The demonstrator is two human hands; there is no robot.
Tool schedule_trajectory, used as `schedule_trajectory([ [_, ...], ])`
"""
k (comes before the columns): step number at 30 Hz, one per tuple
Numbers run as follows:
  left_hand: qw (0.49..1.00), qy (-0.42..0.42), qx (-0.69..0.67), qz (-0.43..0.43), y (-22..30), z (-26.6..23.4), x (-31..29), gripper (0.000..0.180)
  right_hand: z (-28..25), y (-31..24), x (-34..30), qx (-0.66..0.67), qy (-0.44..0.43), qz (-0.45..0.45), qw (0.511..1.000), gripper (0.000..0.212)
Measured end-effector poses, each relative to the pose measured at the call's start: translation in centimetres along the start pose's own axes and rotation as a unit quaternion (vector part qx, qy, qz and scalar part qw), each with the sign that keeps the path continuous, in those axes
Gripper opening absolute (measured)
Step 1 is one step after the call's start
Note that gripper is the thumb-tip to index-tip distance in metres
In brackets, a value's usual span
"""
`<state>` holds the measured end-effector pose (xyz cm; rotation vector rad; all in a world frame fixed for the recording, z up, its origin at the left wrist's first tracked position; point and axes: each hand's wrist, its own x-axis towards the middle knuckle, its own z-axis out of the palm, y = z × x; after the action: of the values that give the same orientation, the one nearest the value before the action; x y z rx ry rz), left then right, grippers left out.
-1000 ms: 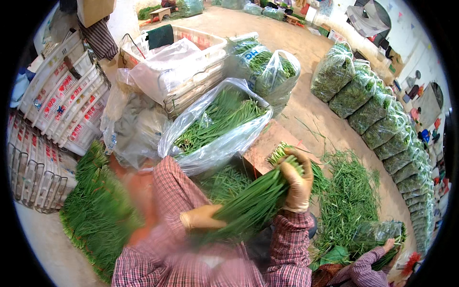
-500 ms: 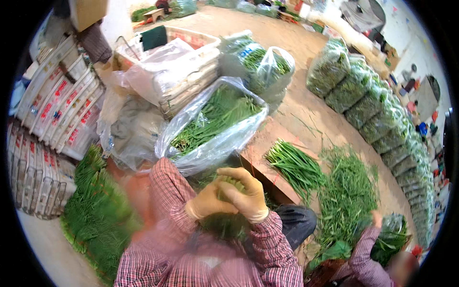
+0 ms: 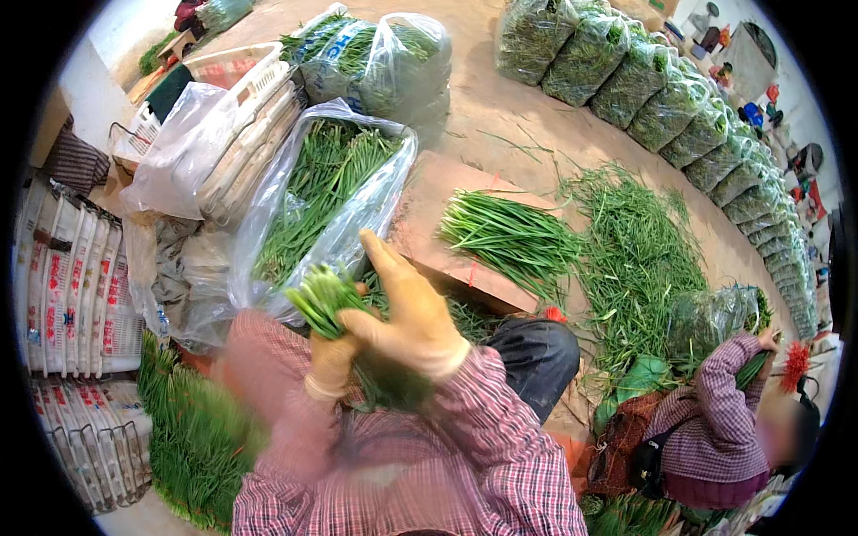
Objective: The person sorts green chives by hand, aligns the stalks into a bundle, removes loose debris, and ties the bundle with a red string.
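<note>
Both my hands wear yellowish gloves. My left hand is wrapped round a bunch of garlic chives, pale cut ends pointing up and leftward; its leaves blur below my hands. Beside it my right hand has its fingers stretched out, its thumb side against the bunch. Just beyond, a clear plastic bag stands open, packed with green chives. Several chives lie in a heap on a reddish slab to the right.
Loose leaves cover the floor at right, near a co-worker in a checked sleeve. Bundled greens lie at left by stacked white crates. Filled bags line the far right. More crates stand beyond the open bag.
My hands have come apart from their clasp and shifted left; the bunch now shows above my left hand. My view has turned right, bringing the co-worker further in.
</note>
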<state>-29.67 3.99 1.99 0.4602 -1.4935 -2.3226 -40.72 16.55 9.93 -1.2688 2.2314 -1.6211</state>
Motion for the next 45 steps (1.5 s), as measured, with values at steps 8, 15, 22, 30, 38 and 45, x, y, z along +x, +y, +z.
schedule_trajectory([
  [8,0.956,0.059,-0.255,-0.135,-3.0,8.6,5.7,0.041,-0.5,6.9,-4.4,-0.323,-0.032,0.108,0.940,0.087],
  [15,0.965,-0.185,-0.130,-0.136,-8.0,13.4,9.5,0.076,-12.5,13.7,-3.9,-0.298,0.051,0.118,0.946,0.079],
  [22,0.915,-0.075,0.019,-0.396,-18.1,10.2,15.9,0.043,-23.5,18.3,-1.1,-0.470,-0.006,0.125,0.874,0.090],
  [30,0.934,0.051,0.022,-0.352,-21.4,11.2,20.3,0.034,-20.4,26.1,4.7,-0.486,-0.108,0.131,0.857,0.088],
  [38,0.954,0.042,0.052,-0.293,-21.1,9.5,25.7,0.029,-16.0,33.0,2.4,-0.429,-0.212,0.225,0.849,0.087],
  [45,0.956,0.015,0.074,-0.285,-20.8,9.6,26.3,0.036,-18.5,31.6,5.2,-0.288,-0.213,0.287,0.888,0.107],
])
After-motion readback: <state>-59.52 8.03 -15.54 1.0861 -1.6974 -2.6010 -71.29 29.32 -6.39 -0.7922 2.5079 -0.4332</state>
